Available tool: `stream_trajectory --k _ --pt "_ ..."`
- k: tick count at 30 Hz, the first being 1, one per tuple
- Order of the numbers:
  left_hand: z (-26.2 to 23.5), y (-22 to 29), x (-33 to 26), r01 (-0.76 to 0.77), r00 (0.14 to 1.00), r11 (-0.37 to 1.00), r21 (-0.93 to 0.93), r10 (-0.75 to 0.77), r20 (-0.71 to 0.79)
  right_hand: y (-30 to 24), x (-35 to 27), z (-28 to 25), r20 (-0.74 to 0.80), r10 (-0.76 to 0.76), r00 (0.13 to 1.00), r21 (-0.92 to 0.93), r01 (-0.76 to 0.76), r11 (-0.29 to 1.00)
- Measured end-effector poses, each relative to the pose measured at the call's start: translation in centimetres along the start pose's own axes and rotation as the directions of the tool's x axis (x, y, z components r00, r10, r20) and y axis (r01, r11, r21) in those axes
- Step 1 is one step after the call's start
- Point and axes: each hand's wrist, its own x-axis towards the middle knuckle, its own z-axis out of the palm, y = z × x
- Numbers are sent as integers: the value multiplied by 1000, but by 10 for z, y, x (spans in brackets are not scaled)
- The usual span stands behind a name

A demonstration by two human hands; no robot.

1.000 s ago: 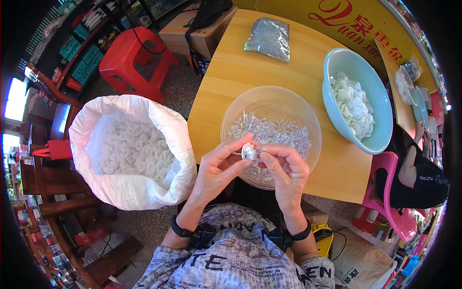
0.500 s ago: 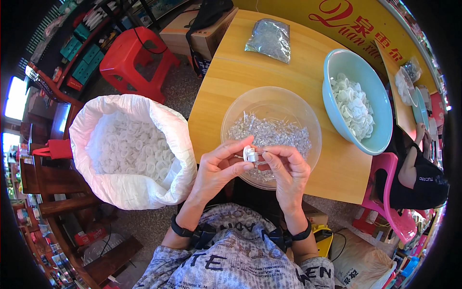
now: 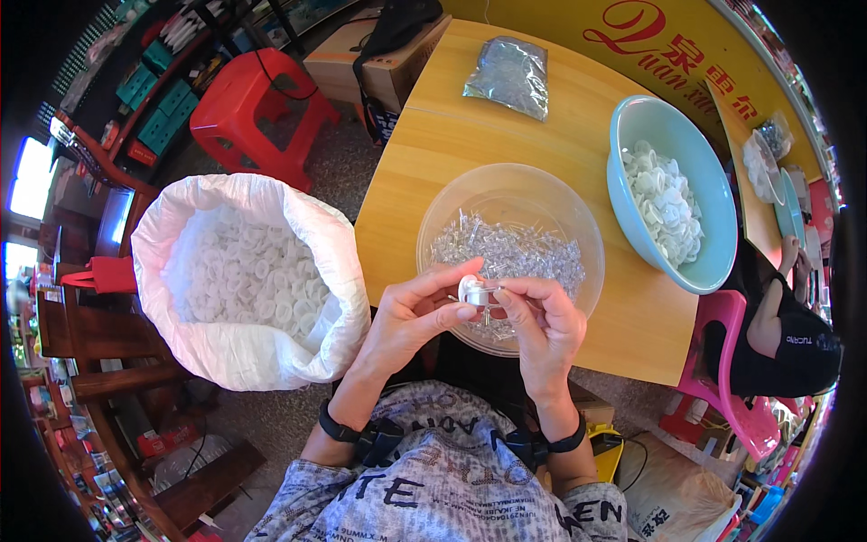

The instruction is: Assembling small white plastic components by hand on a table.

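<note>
Left to right: a white sack [image 3: 244,289] of white rings stands on the floor; the left hand [image 3: 411,316] and right hand [image 3: 542,321] pinch one small white ring [image 3: 474,289] between their fingers over the near rim of a clear bowl [image 3: 510,248] on the counter [image 3: 433,163]. Many clear parts remain in the bowl, so much appears left. At right a blue bowl [image 3: 673,190] holds white pieces; nothing blocks the hands.
</note>
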Motion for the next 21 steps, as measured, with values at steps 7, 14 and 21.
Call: stream_trajectory --k 7,14,21 --pt "0 1 0 -35 999 999 17 34 22 -6 -1 0 7 55 998 31 -55 998" --pt "2 -2 -2 -114 993 991 70 111 51 0 -4 -3 62 -72 995 -107 79 991" --pt "4 -3 -3 -147 988 987 61 143 60 -9 -5 -7 71 109 992 85 -115 990"
